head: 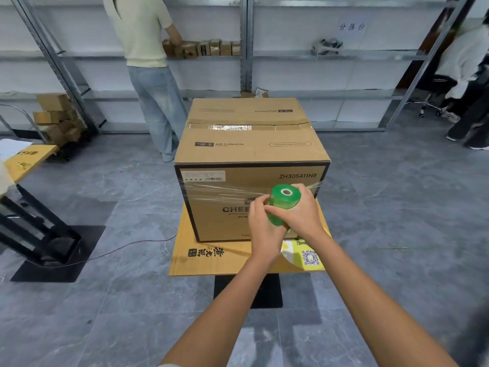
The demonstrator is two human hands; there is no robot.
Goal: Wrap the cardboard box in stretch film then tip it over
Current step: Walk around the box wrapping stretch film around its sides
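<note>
A large taped cardboard box point(246, 144) stands upright on a small wooden table point(201, 258). A band of clear stretch film point(219, 190) runs across its near face below the label. Both hands hold a green roll of stretch film point(284, 201) upright against the right part of that face. My left hand point(262, 229) grips the roll's lower part from the left. My right hand point(300, 213) curls round it from the right, thumb across the front. The roll's bottom end is hidden by my hands.
A person in jeans point(156, 102) stands just behind the box at metal shelving point(246, 49) with small cartons. Another person point(468, 83) is at far right. A second wooden table point(23, 160) and a black base plate point(60, 255) lie left. A cable point(127, 247) crosses the grey floor.
</note>
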